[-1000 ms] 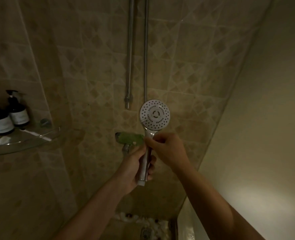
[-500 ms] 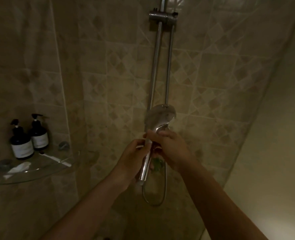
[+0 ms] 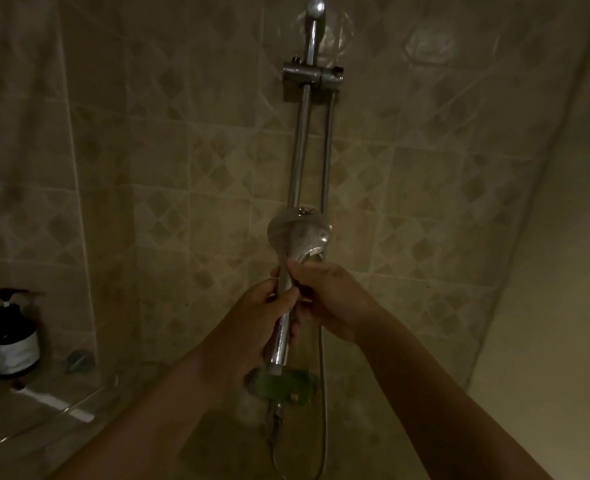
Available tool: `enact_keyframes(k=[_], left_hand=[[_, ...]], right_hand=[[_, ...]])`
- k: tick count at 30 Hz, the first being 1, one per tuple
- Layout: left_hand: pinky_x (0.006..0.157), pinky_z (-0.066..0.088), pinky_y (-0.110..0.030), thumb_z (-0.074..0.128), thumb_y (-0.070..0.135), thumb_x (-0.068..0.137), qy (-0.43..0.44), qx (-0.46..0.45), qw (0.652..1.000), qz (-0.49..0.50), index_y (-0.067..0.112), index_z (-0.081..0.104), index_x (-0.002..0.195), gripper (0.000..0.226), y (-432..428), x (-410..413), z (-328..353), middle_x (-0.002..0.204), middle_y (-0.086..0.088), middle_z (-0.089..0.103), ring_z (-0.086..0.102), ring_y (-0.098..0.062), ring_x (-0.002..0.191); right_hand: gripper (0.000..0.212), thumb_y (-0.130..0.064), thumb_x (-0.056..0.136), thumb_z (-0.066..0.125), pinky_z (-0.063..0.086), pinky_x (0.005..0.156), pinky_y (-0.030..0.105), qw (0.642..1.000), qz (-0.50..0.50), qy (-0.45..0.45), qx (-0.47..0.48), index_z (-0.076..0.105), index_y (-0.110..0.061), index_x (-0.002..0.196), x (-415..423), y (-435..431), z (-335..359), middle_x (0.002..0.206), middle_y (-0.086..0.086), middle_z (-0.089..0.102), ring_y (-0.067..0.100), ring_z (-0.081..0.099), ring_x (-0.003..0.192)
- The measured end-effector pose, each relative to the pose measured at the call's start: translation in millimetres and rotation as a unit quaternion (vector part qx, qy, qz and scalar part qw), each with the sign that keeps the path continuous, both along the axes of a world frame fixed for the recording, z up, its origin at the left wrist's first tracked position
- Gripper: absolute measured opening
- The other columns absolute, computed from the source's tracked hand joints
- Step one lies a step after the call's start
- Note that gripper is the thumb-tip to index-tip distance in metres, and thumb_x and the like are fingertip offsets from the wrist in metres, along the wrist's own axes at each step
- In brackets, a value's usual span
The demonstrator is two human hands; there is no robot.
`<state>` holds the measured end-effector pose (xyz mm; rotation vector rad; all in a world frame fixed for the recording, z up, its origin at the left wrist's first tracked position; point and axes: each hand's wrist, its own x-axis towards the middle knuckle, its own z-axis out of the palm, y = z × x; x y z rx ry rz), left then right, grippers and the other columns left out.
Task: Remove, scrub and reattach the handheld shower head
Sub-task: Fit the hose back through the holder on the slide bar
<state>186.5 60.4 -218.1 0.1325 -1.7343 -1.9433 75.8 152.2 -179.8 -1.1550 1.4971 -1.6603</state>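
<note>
Currently held upright: chrome handheld shower head (image 3: 298, 237) with a round head and a long handle, head blurred. Positioned in front of the vertical chrome slide rail (image 3: 302, 147) on the beige diamond-patterned tiled wall (image 3: 182, 168), well below the chrome slider bracket (image 3: 312, 76) near the rail top.

Left hand (image 3: 262, 317): fingers wrapped around the middle of the handle. Right hand (image 3: 328, 299): thumb and fingers pinching the neck just under the head.

Whitish lower handle end exposed, just above a green pad (image 3: 283, 384) resting on the fitting below. Thin metal hose (image 3: 323, 393) hanging beside the rail at right, looping low.

Lower left: two dark pump bottles (image 3: 15, 337) with pale labels, standing on a glass corner shelf (image 3: 44, 420), well apart from both hands.
</note>
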Motion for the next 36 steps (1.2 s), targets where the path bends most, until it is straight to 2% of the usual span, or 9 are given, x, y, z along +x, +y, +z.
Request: enact_keyframes(k=[5,10,14,17,21,24,30,33,36], left_hand=[[0.049,0.048,-0.03,0.052,0.016,0.099,0.036,-0.016,0.999,0.036,0.006,0.062,0.093,0.016,-1,-49,41,0.066,-0.008,0.061,0.056,-0.017,0.051],[0.048,0.048,-0.026,0.054,0.017,0.098,0.076,-0.039,0.994,0.07,0.012,0.063,0.088,0.014,-12,-90,71,0.064,-0.003,0.061,0.056,-0.014,0.05],[0.052,0.049,-0.03,0.056,0.022,0.097,0.097,-0.08,0.986,0.11,0.011,0.064,0.09,0.015,-33,-112,93,0.068,-0.005,0.063,0.057,-0.015,0.055],[0.051,0.049,-0.031,0.055,0.02,0.098,0.13,-0.076,0.98,0.13,0.01,0.062,0.088,0.016,-47,-123,109,0.068,-0.006,0.062,0.057,-0.016,0.053],[0.052,0.049,-0.032,0.054,0.023,0.099,0.145,-0.073,0.976,0.144,0.008,0.059,0.09,0.018,-61,-132,135,0.068,-0.006,0.062,0.058,-0.017,0.053],[0.049,0.05,-0.03,0.053,0.025,0.099,0.16,-0.077,0.974,0.142,0.009,0.059,0.092,0.018,-68,-134,150,0.07,-0.005,0.062,0.058,-0.015,0.054],[0.053,0.052,-0.029,0.053,0.026,0.099,0.173,-0.103,0.967,0.156,0.014,0.06,0.091,0.016,-83,-143,162,0.071,-0.005,0.064,0.06,-0.015,0.057],[0.053,0.051,-0.028,0.053,0.026,0.099,0.168,-0.118,0.965,0.163,0.015,0.06,0.089,0.016,-91,-147,161,0.071,-0.005,0.064,0.06,-0.015,0.057],[0.053,0.051,-0.027,0.052,0.025,0.099,0.164,-0.12,0.966,0.163,0.013,0.06,0.092,0.016,-97,-149,158,0.071,-0.005,0.065,0.06,-0.015,0.056]], right_hand=[[0.051,-0.034,0.098,0.059,0.044,0.053,0.034,0.997,0.001,0.075,-0.031,0.059,0.017,0.096,-53,-12,35,0.069,0.018,0.058,0.025,0.053,0.051],[0.034,-0.031,0.096,0.061,0.043,0.059,0.037,0.992,0.019,0.11,-0.057,0.063,0.002,0.089,-95,-26,73,0.075,0.02,0.058,0.023,0.054,0.055],[0.049,-0.04,0.099,0.057,0.041,0.066,0.042,0.98,0.025,0.188,-0.062,0.064,0.008,0.092,-123,-40,101,0.079,0.024,0.06,0.032,0.054,0.067],[0.051,-0.047,0.1,0.05,0.042,0.059,0.03,0.969,0.026,0.239,-0.059,0.07,-0.001,0.092,-146,-47,120,0.077,0.011,0.065,0.02,0.057,0.067],[0.046,-0.045,0.1,0.052,0.044,0.053,0.03,0.972,-0.023,0.224,-0.067,0.074,-0.005,0.094,-174,-61,137,0.078,0.011,0.063,0.024,0.058,0.066],[0.047,-0.039,0.1,0.056,0.048,0.052,0.034,0.967,-0.096,0.22,-0.084,0.07,0.005,0.095,-188,-77,143,0.072,0.012,0.064,0.024,0.059,0.06],[0.025,-0.036,0.094,0.065,0.059,0.072,0.045,0.904,-0.275,0.303,-0.122,0.066,-0.012,0.099,-208,-112,178,0.085,0.007,0.07,0.027,0.069,0.078],[0.017,-0.032,0.092,0.066,0.047,0.065,0.031,0.844,-0.339,0.388,-0.151,0.058,-0.017,0.094,-213,-127,198,0.084,-0.001,0.063,0.02,0.062,0.08],[0.02,-0.03,0.094,0.063,0.04,0.066,0.03,0.793,-0.383,0.445,-0.16,0.058,-0.012,0.101,-215,-140,207,0.087,0.001,0.06,0.019,0.057,0.08]])
